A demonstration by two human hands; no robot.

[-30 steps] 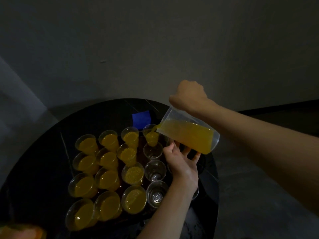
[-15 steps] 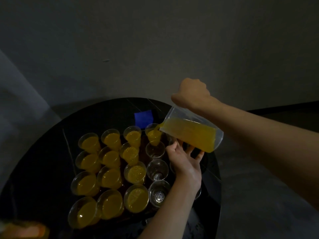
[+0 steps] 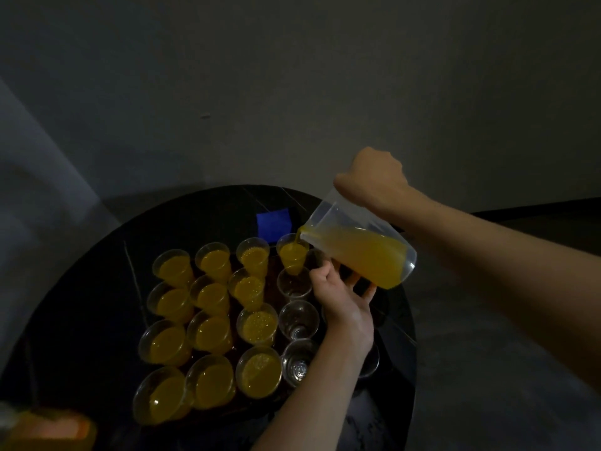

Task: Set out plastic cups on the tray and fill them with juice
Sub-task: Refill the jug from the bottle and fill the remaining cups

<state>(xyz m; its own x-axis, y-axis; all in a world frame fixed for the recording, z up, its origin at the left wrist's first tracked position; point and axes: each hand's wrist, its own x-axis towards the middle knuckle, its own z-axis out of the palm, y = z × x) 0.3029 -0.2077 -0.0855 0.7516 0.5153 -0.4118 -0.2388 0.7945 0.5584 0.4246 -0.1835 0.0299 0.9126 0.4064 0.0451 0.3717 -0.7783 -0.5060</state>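
Right hand (image 3: 374, 177) clenched on the clear jug (image 3: 361, 245), tipped spout-down so juice streams into the far cup (image 3: 292, 255) of column 4; jug about half full, liquid pooled toward the spout. Left hand (image 3: 341, 304) reaches beneath the jug beside the cups, fingers curled, probably steadying a cup; what it grips I cannot tell. Cups stand packed in rows on the dark tray, itself barely distinguishable on the round black bench (image 3: 97, 288); 12 visibly filled orange, 3 in column 4 empty (image 3: 297, 319). Blue square (image 3: 273, 221) lies beyond.
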